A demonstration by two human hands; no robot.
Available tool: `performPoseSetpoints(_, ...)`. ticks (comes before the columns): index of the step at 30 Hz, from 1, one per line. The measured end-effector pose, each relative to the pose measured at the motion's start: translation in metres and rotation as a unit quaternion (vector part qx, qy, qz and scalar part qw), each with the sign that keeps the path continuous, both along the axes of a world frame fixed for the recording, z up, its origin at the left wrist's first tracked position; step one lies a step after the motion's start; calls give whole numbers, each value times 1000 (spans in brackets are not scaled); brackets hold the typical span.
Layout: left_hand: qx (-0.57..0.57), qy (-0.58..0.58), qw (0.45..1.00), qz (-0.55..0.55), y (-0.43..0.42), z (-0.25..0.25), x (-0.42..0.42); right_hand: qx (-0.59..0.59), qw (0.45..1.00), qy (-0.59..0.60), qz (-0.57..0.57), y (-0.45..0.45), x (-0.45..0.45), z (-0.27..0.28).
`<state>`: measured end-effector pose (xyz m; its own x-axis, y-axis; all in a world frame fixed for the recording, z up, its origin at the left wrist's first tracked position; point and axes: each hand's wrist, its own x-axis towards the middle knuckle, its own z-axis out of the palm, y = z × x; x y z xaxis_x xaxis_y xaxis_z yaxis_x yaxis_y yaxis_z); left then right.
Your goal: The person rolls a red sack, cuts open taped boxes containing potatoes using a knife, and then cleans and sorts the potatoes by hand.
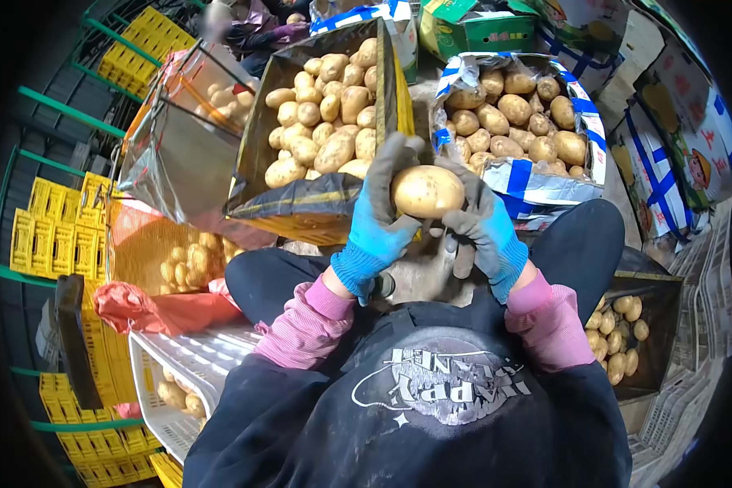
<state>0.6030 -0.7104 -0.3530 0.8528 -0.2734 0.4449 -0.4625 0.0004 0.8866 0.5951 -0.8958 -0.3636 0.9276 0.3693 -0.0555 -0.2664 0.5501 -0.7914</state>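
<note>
A large pale potato (428,192) is held up in front of my chest, between both hands. My left hand (382,215), in a blue glove with a dirty grey palm, is closed around its left side. My right hand (481,213), gloved the same way, grips the potato's right side, its fingers partly hidden. Just beyond my hands stands a dark-lined yellow crate (297,203) full of potatoes. To its right, a white carton with blue tape (590,122) holds more potatoes, some with soil on them.
An orange mesh bag (130,248) of potatoes and a white plastic crate (159,411) stand at my left. A dark-lined crate (647,350) with smaller potatoes is at my right. Yellow crates (53,240) are stacked far left. Another person's gloved hand (291,30) shows at the top.
</note>
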Motion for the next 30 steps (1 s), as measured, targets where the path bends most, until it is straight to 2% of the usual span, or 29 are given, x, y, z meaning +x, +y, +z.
performPoseSetpoints(2, 6, 20, 999, 44, 4, 1, -9, 3, 999, -48, -20, 4, -5, 3)
performPoseSetpoints(3, 4, 93, 996, -4, 11, 4, -13, -7, 998, -41, -36, 6, -5, 7)
performPoseSetpoints(6, 29, 133, 991, -2, 15, 2, -25, -20, 993, -93, -67, 14, -3, -13)
performPoseSetpoints(10, -97, 221, 970, 18, 7, 4, -32, -11, 995, -81, -51, 19, -10, -15)
performPoseSetpoints(15, -195, 254, 947, -17, 8, -3, -31, -19, 987, -132, -94, 22, -9, -25)
performPoseSetpoints(19, -276, 296, 914, -36, 1, -3, -29, -17, 995, -77, -65, 12, -11, -15)
performPoseSetpoints(22, -192, 227, 955, 14, -10, -2, -31, 4, 999, -15, -43, 4, -8, -11)
performPoseSetpoints(23, -107, 160, 981, 29, -10, -3, -27, -7, 998, -38, -48, 6, -9, -6)
performPoseSetpoints(25, 65, 21, 996, 53, -9, -5, -18, 78, 996, 41, 7, 5, -9, -23)
performPoseSetpoints(27, 70, 24, 996, 45, -19, 3, -16, 149, 983, 95, 53, 0, -6, -37)
performPoseSetpoints(28, 73, 23, 996, 40, -24, 7, -13, 178, 978, 100, 41, -4, -5, -40)
performPoseSetpoints(30, -15, 64, 998, -13, -36, 13, -7, 237, 965, 109, 16, -8, -7, -30)
